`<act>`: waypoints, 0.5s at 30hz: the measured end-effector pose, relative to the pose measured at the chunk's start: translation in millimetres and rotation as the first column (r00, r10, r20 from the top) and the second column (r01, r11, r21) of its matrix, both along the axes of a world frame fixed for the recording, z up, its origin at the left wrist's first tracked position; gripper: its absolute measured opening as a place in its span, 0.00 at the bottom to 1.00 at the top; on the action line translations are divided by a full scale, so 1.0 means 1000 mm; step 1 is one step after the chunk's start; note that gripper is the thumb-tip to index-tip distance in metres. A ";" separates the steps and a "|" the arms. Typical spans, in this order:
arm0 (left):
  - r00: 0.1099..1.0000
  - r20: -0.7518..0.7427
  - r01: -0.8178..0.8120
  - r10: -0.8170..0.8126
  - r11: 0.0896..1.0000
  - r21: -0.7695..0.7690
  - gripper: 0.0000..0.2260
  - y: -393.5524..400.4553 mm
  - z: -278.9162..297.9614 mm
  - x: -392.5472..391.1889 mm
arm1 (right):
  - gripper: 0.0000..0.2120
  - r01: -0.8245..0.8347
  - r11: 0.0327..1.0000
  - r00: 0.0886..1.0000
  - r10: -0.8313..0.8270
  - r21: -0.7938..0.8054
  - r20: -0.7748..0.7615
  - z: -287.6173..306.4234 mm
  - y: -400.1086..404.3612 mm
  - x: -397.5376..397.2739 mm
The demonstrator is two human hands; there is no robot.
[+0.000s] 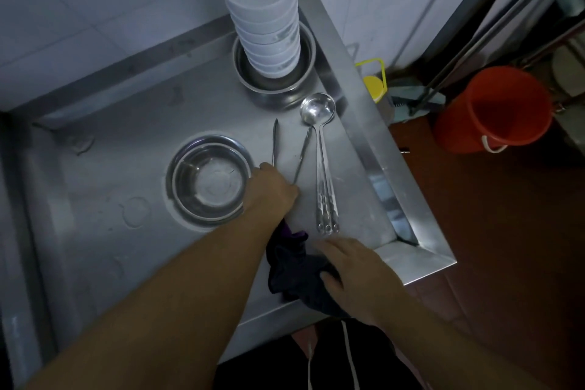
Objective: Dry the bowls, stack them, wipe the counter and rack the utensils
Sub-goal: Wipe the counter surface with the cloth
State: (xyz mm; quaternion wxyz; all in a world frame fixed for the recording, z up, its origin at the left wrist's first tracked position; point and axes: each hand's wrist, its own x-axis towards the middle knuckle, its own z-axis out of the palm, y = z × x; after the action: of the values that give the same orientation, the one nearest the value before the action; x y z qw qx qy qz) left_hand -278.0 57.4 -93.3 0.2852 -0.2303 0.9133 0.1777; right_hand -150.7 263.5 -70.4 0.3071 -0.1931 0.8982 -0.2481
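Left hand (273, 187) grips tongs (286, 149) at 12 o'clock of dark cloth (297, 269); right hand (354, 272) holds the cloth on counter (110, 174).

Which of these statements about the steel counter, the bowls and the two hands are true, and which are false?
1. The stack of white ceramic bowls stands inside a steel basin. True.
2. The right hand holds the long steel ladles. False: it grips the dark cloth; the ladles lie on the counter.
3. The left hand is at the steel tongs. True.
4. The round steel bowl holds white bowls. False: it holds none.
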 end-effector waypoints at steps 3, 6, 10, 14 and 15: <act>1.000 0.002 -0.026 0.026 0.998 0.062 0.28 -0.007 -0.001 0.002 | 0.33 -0.181 0.983 0.982 0.182 -0.016 0.043 -0.008 -0.007 0.006; 0.986 -0.041 -0.151 0.159 0.976 0.155 0.21 -0.024 0.000 0.014 | 0.37 -0.254 0.967 0.965 0.253 0.006 0.073 -0.020 -0.023 0.011; 0.970 0.002 -0.238 0.242 0.955 0.177 0.17 -0.059 0.002 0.057 | 0.38 -0.315 0.943 0.948 0.306 0.109 0.089 -0.032 -0.041 0.016; 0.989 0.074 -0.143 0.130 0.964 0.223 0.17 -0.068 0.004 0.100 | 0.36 -0.342 0.918 0.937 0.350 0.201 -0.002 -0.029 -0.052 0.027; 0.993 0.060 -0.111 0.099 0.965 0.238 0.20 -0.063 0.003 0.104 | 0.34 -0.333 0.918 0.936 0.350 0.216 -0.044 -0.031 -0.054 0.029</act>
State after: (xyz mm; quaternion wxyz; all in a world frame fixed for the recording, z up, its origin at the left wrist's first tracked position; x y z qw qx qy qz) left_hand -173.8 -6.0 -90.0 0.3230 -0.2464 0.8644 0.2964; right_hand -121.7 209.4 -101.1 0.3267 -0.3242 0.8834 -0.0885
